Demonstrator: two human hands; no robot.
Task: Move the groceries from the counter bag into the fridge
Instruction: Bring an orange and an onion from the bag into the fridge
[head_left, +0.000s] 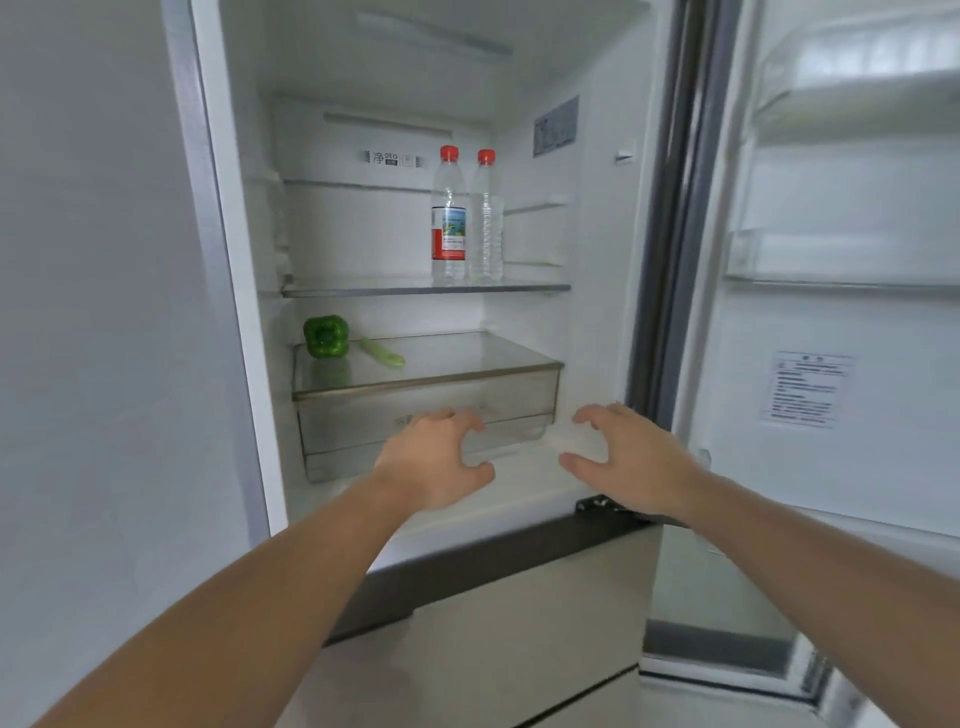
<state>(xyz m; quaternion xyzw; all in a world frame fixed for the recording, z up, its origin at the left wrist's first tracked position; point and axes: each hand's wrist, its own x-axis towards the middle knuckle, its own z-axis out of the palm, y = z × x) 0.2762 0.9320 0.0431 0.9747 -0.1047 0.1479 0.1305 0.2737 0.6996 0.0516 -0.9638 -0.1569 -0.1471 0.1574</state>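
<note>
Two bare hands low in the frame, reaching into an open white fridge (244, 312). Left hand (441, 462) at lower centre, fingers curled and spread, holding nothing, in front of the clear plastic crisper drawer (431, 415); whether touching it, cannot tell. Right hand (628, 457) just right of it, fingers apart, empty, over the white inner wall near the door hinge. Above the drawer, on its glass cover at centre left, a green bell pepper (325, 338) and, just beside it, a pale green stalk-like vegetable (383, 354). Higher, on a glass shelf (363, 289) at centre, a red-capped clear labelled water bottle (449, 218) and a red-capped clear unlabelled bottle (487, 218), upright, side by side. Open fridge door (841, 312) filling the right of the frame, with pale bins and a printed sticker. Plain grey wall (93, 312) on the left. Pale lower drawer fronts at bottom centre.
</note>
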